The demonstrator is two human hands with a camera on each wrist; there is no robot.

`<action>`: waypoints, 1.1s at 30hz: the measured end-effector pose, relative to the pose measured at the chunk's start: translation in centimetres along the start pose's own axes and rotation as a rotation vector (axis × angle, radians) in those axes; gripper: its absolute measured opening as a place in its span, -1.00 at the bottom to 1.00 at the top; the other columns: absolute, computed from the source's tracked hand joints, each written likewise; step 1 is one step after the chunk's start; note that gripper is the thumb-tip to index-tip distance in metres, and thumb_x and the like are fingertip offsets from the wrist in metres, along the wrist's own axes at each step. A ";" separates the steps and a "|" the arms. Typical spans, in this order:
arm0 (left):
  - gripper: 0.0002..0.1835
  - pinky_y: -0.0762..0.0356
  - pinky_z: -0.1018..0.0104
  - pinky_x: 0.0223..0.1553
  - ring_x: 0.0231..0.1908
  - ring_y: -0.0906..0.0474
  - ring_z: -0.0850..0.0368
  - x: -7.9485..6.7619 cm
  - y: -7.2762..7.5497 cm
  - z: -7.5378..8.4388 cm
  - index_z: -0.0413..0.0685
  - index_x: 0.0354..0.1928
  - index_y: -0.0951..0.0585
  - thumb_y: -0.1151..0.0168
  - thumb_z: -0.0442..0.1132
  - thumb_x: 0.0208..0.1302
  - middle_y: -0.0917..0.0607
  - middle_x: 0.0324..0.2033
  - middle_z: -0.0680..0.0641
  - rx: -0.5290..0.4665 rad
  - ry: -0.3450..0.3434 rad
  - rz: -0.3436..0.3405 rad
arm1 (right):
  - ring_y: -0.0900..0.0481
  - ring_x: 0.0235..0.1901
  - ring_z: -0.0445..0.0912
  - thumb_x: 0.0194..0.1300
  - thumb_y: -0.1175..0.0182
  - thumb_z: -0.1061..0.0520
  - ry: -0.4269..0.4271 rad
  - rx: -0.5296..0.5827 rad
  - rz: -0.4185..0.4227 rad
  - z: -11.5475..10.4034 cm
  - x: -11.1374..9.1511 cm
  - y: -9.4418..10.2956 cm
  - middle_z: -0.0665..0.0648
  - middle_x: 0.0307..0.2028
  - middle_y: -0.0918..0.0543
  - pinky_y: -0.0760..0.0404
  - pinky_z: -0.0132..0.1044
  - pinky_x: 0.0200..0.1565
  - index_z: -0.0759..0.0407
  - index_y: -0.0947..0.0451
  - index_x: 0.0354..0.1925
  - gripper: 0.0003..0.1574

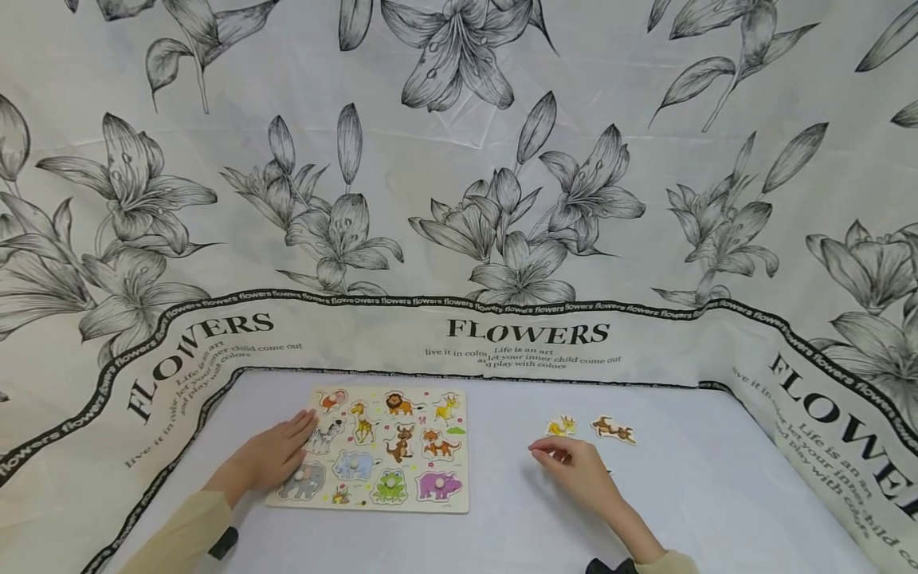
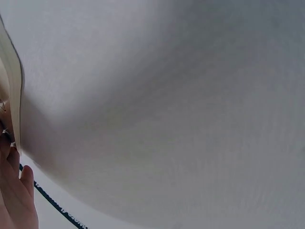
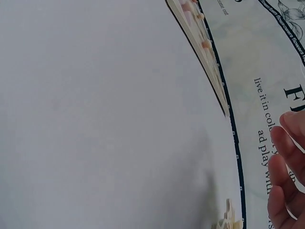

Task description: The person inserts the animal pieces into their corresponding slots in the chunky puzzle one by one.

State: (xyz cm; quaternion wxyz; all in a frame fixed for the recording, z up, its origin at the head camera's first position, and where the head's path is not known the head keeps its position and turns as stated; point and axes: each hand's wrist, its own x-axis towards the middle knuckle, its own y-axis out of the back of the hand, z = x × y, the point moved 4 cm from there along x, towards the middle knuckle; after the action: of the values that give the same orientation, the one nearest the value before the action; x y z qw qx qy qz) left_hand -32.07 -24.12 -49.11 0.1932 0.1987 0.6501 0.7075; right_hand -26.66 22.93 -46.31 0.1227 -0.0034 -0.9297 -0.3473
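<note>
A wooden animal puzzle board point(image 1: 390, 509) lies on the white table at the left in the head view. Knobs stand out on several of its animals, among them the frog point(image 1: 390, 485) and the purple hippo point(image 1: 439, 485). My left hand point(image 1: 268, 458) rests at the board's left edge, its fingers extended; the left wrist view catches the fingers point(image 2: 16, 186) beside that edge. My right hand point(image 1: 581, 470) hovers right of the board with fingers loosely bent and nothing visible in them. Just beyond it lie a yellow animal piece point(image 1: 561, 426) and a brown animal piece point(image 1: 613, 430).
Behind the table hangs a white cloth point(image 1: 387, 335) printed with flowers and lettering, and it borders both sides too. Something small, mostly hidden, peeks out by the right hand. Upright edges of loose pieces point(image 3: 228, 219) show low in the right wrist view.
</note>
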 end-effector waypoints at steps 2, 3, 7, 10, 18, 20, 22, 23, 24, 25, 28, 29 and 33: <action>-0.42 -0.25 -0.07 0.37 0.41 -0.16 -0.24 0.0 -0.1 0.0 -0.31 0.37 -0.27 0.07 -0.12 0.43 -0.25 0.41 -0.27 -0.004 0.002 0.006 | -0.43 -0.54 -0.32 0.21 -0.32 0.13 -0.014 -0.011 0.011 0.4 -0.2 0.6 -0.03 -0.39 -0.74 -0.46 -0.47 -0.49 0.09 -0.73 -0.25 -0.87; -0.42 -0.25 -0.07 0.37 0.41 -0.16 -0.24 0.0 -0.1 0.0 -0.31 0.38 -0.27 0.07 -0.12 0.43 -0.25 0.41 -0.27 -0.006 0.002 0.008 | -0.43 -0.54 -0.32 0.21 -0.32 0.13 -0.017 -0.017 0.016 0.6 -0.3 0.9 -0.03 -0.40 -0.74 -0.46 -0.47 -0.49 0.09 -0.73 -0.25 -0.87; -0.43 -0.26 -0.06 0.37 0.41 -0.16 -0.23 0.0 -0.3 0.0 -0.31 0.38 -0.27 0.08 -0.12 0.44 -0.25 0.41 -0.27 -0.009 0.000 0.010 | -0.42 -0.53 -0.36 0.19 -0.33 0.15 0.001 -0.055 0.052 1.5 -0.6 2.1 -0.06 -0.45 -0.70 -0.46 -0.48 -0.49 0.10 -0.72 -0.25 -0.87; -0.43 -0.26 -0.07 0.37 0.40 -0.17 -0.23 0.0 -0.2 0.0 -0.31 0.38 -0.27 0.09 -0.12 0.44 -0.25 0.41 -0.27 -0.011 -0.004 0.013 | -0.42 -0.53 -0.38 0.18 -0.34 0.16 0.021 -0.083 0.077 2.1 -0.8 2.9 -0.09 -0.47 -0.69 -0.47 -0.47 -0.49 0.10 -0.72 -0.26 -0.88; -0.42 -0.27 -0.06 0.36 0.40 -0.18 -0.23 -0.1 -0.3 -0.1 -0.31 0.38 -0.27 0.07 -0.12 0.44 -0.25 0.41 -0.28 -0.002 -0.010 0.013 | -0.48 -0.51 -0.37 0.13 -0.38 0.14 -0.068 -0.101 0.108 3.6 -1.1 4.6 -0.05 -0.43 -0.71 -0.50 -0.47 -0.49 0.08 -0.72 -0.25 -0.84; -0.42 -0.26 -0.06 0.36 0.40 -0.18 -0.23 -0.1 -0.3 -0.2 -0.31 0.38 -0.27 0.08 -0.11 0.44 -0.25 0.41 -0.28 -0.001 -0.011 0.010 | -0.48 -0.51 -0.37 0.12 -0.38 0.16 -0.092 -0.108 0.113 4.0 -1.2 4.9 -0.03 -0.43 -0.70 -0.50 -0.47 -0.49 0.09 -0.72 -0.24 -0.82; -0.42 -0.27 -0.06 0.36 0.40 -0.18 -0.24 -0.2 -0.3 -0.2 -0.32 0.38 -0.27 0.07 -0.11 0.44 -0.26 0.40 -0.28 -0.004 -0.012 0.011 | -0.48 -0.50 -0.36 0.10 -0.39 0.18 -0.108 -0.114 0.113 4.3 -1.2 5.1 -0.02 -0.42 -0.71 -0.50 -0.47 -0.47 0.11 -0.71 -0.22 -0.79; -0.42 -0.27 -0.06 0.36 0.39 -0.18 -0.24 -0.2 -0.3 -0.2 -0.32 0.37 -0.27 0.07 -0.11 0.44 -0.26 0.40 -0.28 -0.006 -0.012 0.014 | -0.48 -0.50 -0.36 0.09 -0.40 0.17 -0.117 -0.118 0.112 4.5 -1.2 5.2 -0.01 -0.41 -0.71 -0.49 -0.47 -0.47 0.11 -0.71 -0.21 -0.78; -0.42 -0.27 -0.07 0.36 0.39 -0.18 -0.24 -0.3 -0.3 -0.2 -0.32 0.37 -0.27 0.07 -0.11 0.44 -0.26 0.40 -0.28 -0.010 -0.012 0.016 | -0.48 -0.49 -0.35 0.09 -0.40 0.16 -0.124 -0.120 0.109 4.6 -1.2 5.2 -0.01 -0.41 -0.71 -0.48 -0.47 -0.47 0.12 -0.71 -0.20 -0.76; -0.42 -0.27 -0.07 0.36 0.39 -0.18 -0.24 -0.3 -0.2 -0.2 -0.32 0.37 -0.27 0.07 -0.11 0.44 -0.27 0.40 -0.29 -0.011 -0.012 0.019 | -0.48 -0.49 -0.34 0.08 -0.41 0.14 -0.134 -0.123 0.106 4.8 -1.2 5.3 0.00 -0.40 -0.72 -0.47 -0.46 -0.47 0.13 -0.71 -0.19 -0.74; -0.42 -0.28 -0.06 0.35 0.39 -0.19 -0.24 -0.3 -0.1 -0.1 -0.32 0.37 -0.28 0.07 -0.11 0.44 -0.27 0.40 -0.29 -0.011 -0.014 0.026 | -0.47 -0.49 -0.31 0.09 -0.42 0.07 -0.160 -0.129 0.086 5.2 -1.1 5.3 0.01 -0.37 -0.72 -0.44 -0.45 -0.47 0.12 -0.70 -0.16 -0.69; -0.42 -0.28 -0.06 0.35 0.39 -0.19 -0.24 -0.3 -0.1 -0.1 -0.32 0.37 -0.28 0.07 -0.11 0.44 -0.27 0.40 -0.29 -0.012 -0.013 0.027 | -0.47 -0.49 -0.31 0.09 -0.42 0.05 -0.170 -0.129 0.079 5.4 -1.1 5.3 0.01 -0.36 -0.72 -0.43 -0.45 -0.48 0.12 -0.70 -0.15 -0.67; -0.42 -0.28 -0.06 0.35 0.39 -0.19 -0.23 -0.2 -0.1 -0.1 -0.31 0.38 -0.27 0.07 -0.11 0.44 -0.27 0.40 -0.28 -0.015 -0.007 0.028 | -0.48 -0.50 -0.30 0.06 -0.44 0.06 -0.179 -0.114 0.067 5.8 -1.0 5.3 0.04 -0.34 -0.73 -0.45 -0.44 -0.50 0.12 -0.69 -0.14 -0.65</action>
State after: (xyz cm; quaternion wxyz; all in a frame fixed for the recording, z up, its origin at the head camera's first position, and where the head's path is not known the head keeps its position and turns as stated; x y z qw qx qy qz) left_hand -31.94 -24.27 -49.22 0.1871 0.2089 0.6413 0.7142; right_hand -26.50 30.80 -47.38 0.0502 -0.0727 -0.9150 -0.3937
